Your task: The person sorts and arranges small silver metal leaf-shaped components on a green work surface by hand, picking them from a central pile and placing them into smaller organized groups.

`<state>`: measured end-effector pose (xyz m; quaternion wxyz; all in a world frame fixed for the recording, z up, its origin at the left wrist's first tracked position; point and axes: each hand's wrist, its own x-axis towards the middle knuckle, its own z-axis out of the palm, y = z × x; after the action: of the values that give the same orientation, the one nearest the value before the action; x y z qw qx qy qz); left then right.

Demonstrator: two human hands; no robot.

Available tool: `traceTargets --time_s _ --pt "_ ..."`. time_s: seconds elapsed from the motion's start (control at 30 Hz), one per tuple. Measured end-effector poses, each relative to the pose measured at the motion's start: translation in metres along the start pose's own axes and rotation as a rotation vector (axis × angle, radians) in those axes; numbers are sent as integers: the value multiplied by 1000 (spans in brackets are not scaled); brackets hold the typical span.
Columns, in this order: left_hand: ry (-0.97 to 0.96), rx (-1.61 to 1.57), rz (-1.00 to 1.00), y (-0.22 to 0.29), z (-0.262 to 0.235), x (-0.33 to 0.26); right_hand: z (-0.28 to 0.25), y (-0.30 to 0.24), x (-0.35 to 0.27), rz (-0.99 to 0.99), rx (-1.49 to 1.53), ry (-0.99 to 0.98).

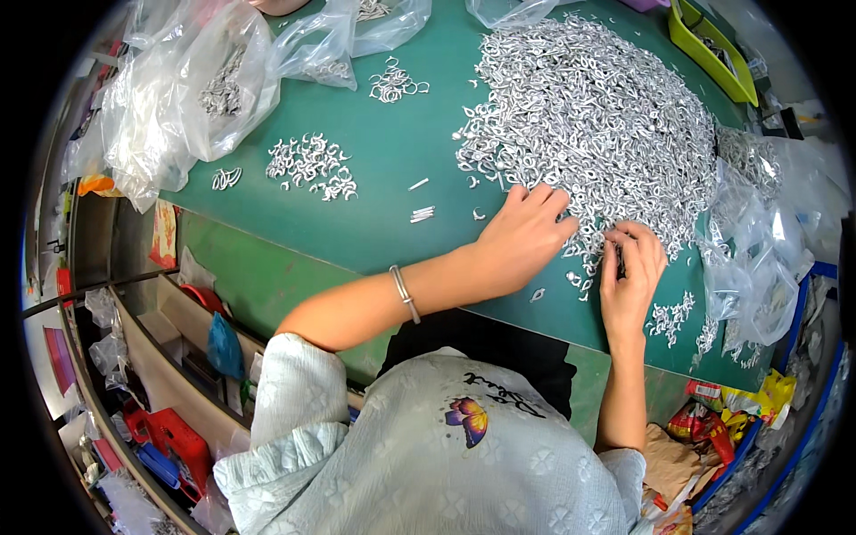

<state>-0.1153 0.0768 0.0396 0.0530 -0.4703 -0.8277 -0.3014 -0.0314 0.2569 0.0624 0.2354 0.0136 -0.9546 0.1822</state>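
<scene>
A large heap of small silver metal pieces [606, 116], many of them looped or hooked, covers the right half of the green table [383, 160]. At the near edge of this heap is my left hand [528, 234], its fingers curled down among the pieces. Whatever they hold is hidden beneath them. To its right, my right hand [635, 267] reaches up to the same edge with thumb and fingertips drawn together, and what is between them is too small to name. A single silver piece [537, 294] lies on the table between my hands.
Smaller piles of curved pieces [308, 162] and rings [392, 85] lie to the left, near short silver rods [422, 214]. Plastic bags [214, 89] crowd the far left, with another plastic bag [758, 267] on the right. A yellow-green tray [711, 49] stands at the far right.
</scene>
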Motion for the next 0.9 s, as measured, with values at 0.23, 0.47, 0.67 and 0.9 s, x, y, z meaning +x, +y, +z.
traceTargets --time_s 0.23,0.47,0.67,0.9 --pt "-31 97 50 -10 -2 -1 6 -10 -6 -105 -27 -243" --pt "20 40 15 -4 -12 -3 5 3 -8 28 -30 -57" --pt "-57 67 -39 -5 -20 -23 -3 2 -3 35 -32 -80" --pt "111 -19 -162 -6 -25 -36 15 -42 -2 -123 -78 -317"
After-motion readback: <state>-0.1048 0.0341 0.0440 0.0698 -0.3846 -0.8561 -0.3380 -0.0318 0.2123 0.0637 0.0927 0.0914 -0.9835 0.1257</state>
